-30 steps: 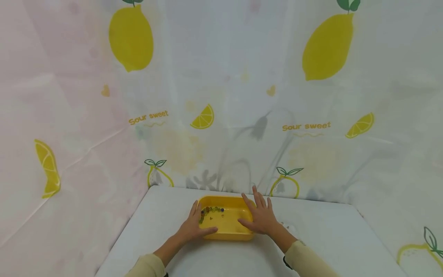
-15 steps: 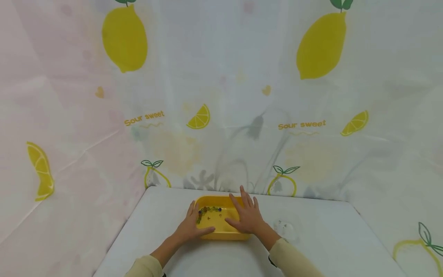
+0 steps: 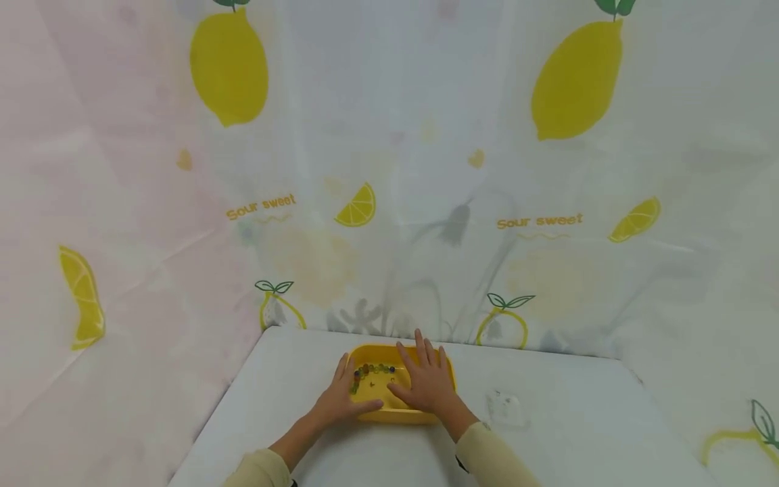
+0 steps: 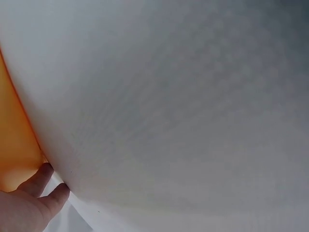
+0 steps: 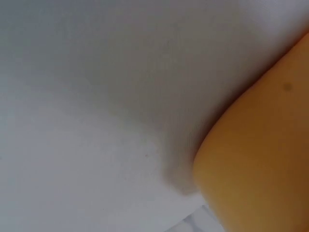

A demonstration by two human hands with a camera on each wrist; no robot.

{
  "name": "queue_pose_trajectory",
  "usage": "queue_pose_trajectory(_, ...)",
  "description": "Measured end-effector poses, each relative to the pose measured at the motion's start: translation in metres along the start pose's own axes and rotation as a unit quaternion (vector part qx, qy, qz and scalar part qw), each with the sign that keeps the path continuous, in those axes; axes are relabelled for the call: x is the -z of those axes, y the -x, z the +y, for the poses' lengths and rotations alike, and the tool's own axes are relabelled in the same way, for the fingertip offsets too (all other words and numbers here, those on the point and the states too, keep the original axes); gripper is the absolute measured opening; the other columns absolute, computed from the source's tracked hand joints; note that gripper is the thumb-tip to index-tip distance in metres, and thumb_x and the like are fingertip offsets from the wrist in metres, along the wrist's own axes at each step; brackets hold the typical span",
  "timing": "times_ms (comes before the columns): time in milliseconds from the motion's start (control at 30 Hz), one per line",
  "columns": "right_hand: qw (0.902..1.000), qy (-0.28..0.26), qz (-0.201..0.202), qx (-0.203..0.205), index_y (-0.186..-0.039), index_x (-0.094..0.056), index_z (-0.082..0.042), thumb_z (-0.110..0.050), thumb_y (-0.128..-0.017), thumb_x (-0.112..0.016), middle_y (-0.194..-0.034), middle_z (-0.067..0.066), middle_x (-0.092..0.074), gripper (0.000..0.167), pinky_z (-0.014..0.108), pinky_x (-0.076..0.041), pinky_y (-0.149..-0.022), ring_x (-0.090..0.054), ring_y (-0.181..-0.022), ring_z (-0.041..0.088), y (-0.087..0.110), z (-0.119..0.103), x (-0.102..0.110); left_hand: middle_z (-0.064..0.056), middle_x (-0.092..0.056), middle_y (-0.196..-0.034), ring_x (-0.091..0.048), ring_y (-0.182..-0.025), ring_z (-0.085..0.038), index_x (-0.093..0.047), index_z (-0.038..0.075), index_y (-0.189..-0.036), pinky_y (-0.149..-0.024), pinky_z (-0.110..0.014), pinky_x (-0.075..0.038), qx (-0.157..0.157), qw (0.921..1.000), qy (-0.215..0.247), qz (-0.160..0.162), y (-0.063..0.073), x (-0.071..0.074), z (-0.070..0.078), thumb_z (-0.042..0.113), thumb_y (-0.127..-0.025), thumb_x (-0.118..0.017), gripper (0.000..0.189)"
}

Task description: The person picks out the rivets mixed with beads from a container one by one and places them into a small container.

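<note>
A yellow plastic tray (image 3: pixel 404 416) sits on the white table in the head view. Along its back left wall runs a curved row of small round beads (image 3: pixel 366 370), mostly green with some blue and brown-red. Tiny dark bits (image 3: pixel 372 385) lie on the tray's floor. My left hand (image 3: pixel 337 399) rests at the tray's left side, its thumb stretched over the front left corner. In the left wrist view, its fingertips (image 4: pixel 59 192) reach down beside the tray wall. My right hand (image 3: pixel 429 387) spreads its fingers over the tray's right part, hiding some of it.
A clear, see-through piece (image 3: pixel 506 409) with small marks or bits lies on the table right of the tray. Behind the table (image 3: pixel 578 406) hangs a lemon-print cloth (image 3: pixel 402 169). The right wrist view shows only the tray's outer wall (image 5: pixel 256 159), table and cloth.
My right hand has moved left from the tray's right rim to over its inside, uncovering the clear piece. The left hand stays at the tray's left side.
</note>
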State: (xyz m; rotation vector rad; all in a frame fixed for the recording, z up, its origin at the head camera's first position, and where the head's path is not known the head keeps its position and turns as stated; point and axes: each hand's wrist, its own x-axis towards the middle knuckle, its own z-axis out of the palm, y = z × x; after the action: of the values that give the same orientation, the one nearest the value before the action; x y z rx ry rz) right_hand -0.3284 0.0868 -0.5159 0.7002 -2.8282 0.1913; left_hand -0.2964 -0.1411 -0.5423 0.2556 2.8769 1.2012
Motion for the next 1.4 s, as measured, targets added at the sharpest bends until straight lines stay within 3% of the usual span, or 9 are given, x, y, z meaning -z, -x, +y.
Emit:
queue_pose_trajectory(167, 0.9997, 0.019, 0.003, -0.014, -0.157, -0.028, -0.023, -0.067, -0.089, -0.055, -0.165, 0.022, -0.006, 0.086, 0.066, -0.020, -0.114, -0.022, -0.148, 0.042, 0.000, 0.001, -0.005, -0.023, -0.003, -0.165, -0.036, -0.141, -0.046, -0.013, -0.002, -0.157, -0.103, -0.061, -0.041, -0.005, 1.0000, -0.007, 0.002, 0.000, -0.005, 0.004, 0.063, -0.076, -0.075, 0.121)
queue_pose_trajectory(400, 0.9994, 0.030, -0.005, 0.013, -0.160, -0.017, -0.027, -0.072, -0.087, -0.054, -0.166, 0.021, 0.002, 0.093, 0.063, -0.020, -0.116, -0.018, -0.150, 0.040, -0.010, -0.003, -0.015, -0.021, -0.001, -0.166, -0.037, -0.141, -0.045, -0.012, -0.001, -0.157, -0.103, -0.060, -0.043, 0.009, 0.9996, -0.025, 0.001, 0.001, 0.000, 0.003, 0.067, -0.076, -0.073, 0.122)
queue_pose_trajectory(567, 0.9944, 0.028, 0.088, 0.052, -0.155, -0.033, -0.022, -0.062, -0.083, -0.069, -0.161, 0.022, -0.018, 0.090, 0.060, -0.029, -0.114, -0.032, -0.143, 0.038, -0.019, -0.005, -0.017, -0.021, -0.003, -0.166, -0.038, -0.141, -0.044, -0.013, -0.001, -0.157, -0.104, -0.059, -0.043, 0.002, 0.9998, -0.020, 0.004, -0.003, 0.002, 0.005, 0.067, -0.075, -0.073, 0.123)
queue_pose_trajectory(667, 0.9851, -0.009, 0.151, 0.082, -0.144, -0.049, -0.016, -0.050, -0.079, -0.079, -0.148, 0.023, -0.039, 0.079, 0.055, -0.041, -0.106, -0.047, -0.130, 0.037, -0.023, -0.008, -0.020, -0.022, -0.005, -0.165, -0.040, -0.139, -0.043, -0.015, -0.001, -0.157, -0.105, -0.058, -0.043, 0.006, 0.9998, -0.018, 0.009, -0.002, 0.003, 0.005, 0.065, -0.074, -0.075, 0.122)
queue_pose_trajectory(733, 0.9817, -0.041, 0.164, 0.088, -0.137, -0.054, -0.012, -0.042, -0.079, -0.082, -0.136, 0.021, -0.048, 0.071, 0.048, -0.049, -0.096, -0.056, -0.114, 0.033, -0.024, -0.010, -0.022, -0.022, -0.006, -0.165, -0.042, -0.138, -0.043, -0.015, -0.002, -0.157, -0.105, -0.057, -0.043, 0.010, 0.9997, -0.020, 0.007, 0.000, 0.003, 0.004, 0.063, -0.074, -0.076, 0.122)
queue_pose_trajectory(833, 0.9824, -0.098, 0.143, 0.071, -0.129, -0.057, -0.008, -0.034, -0.078, -0.085, -0.120, 0.017, -0.054, 0.063, 0.038, -0.056, -0.078, -0.061, -0.089, 0.026, -0.025, -0.012, -0.024, -0.022, -0.006, -0.165, -0.041, -0.139, -0.043, -0.015, -0.002, -0.156, -0.106, -0.057, -0.042, 0.013, 0.9997, -0.020, 0.005, 0.002, 0.003, 0.005, 0.063, -0.074, -0.076, 0.121)
queue_pose_trajectory(900, 0.9822, -0.150, 0.103, 0.046, -0.125, -0.057, -0.008, -0.030, -0.079, -0.084, -0.113, 0.013, -0.054, 0.057, 0.033, -0.055, -0.072, -0.059, -0.082, 0.021, -0.026, -0.011, -0.025, -0.022, -0.004, -0.165, -0.038, -0.141, -0.043, -0.015, -0.003, -0.157, -0.107, -0.057, -0.041, 0.013, 0.9998, -0.017, 0.004, 0.003, 0.002, 0.005, 0.064, -0.075, -0.075, 0.121)
queue_pose_trajectory(1100, 0.9599, -0.280, 0.001, -0.019, -0.115, -0.061, -0.008, -0.021, -0.080, -0.083, -0.105, 0.011, -0.059, 0.043, 0.033, -0.052, -0.074, -0.059, -0.086, 0.020, -0.030, -0.007, -0.029, -0.022, -0.002, -0.165, -0.035, -0.142, -0.044, -0.013, -0.003, -0.156, -0.106, -0.058, -0.040, 0.007, 1.0000, -0.003, 0.004, 0.002, 0.002, 0.005, 0.065, -0.074, -0.075, 0.123)
queue_pose_trajectory(1400, 0.9269, -0.372, -0.021, -0.045, -0.112, -0.065, 0.001, -0.008, -0.082, -0.079, -0.104, 0.017, -0.065, 0.035, 0.038, -0.052, -0.078, -0.059, -0.088, 0.025, -0.028, -0.003, -0.031, -0.021, -0.001, -0.166, -0.036, -0.142, -0.043, -0.013, -0.003, -0.157, -0.106, -0.057, -0.041, 0.009, 0.9999, -0.013, 0.002, 0.001, -0.001, 0.000, 0.066, -0.075, -0.074, 0.123)
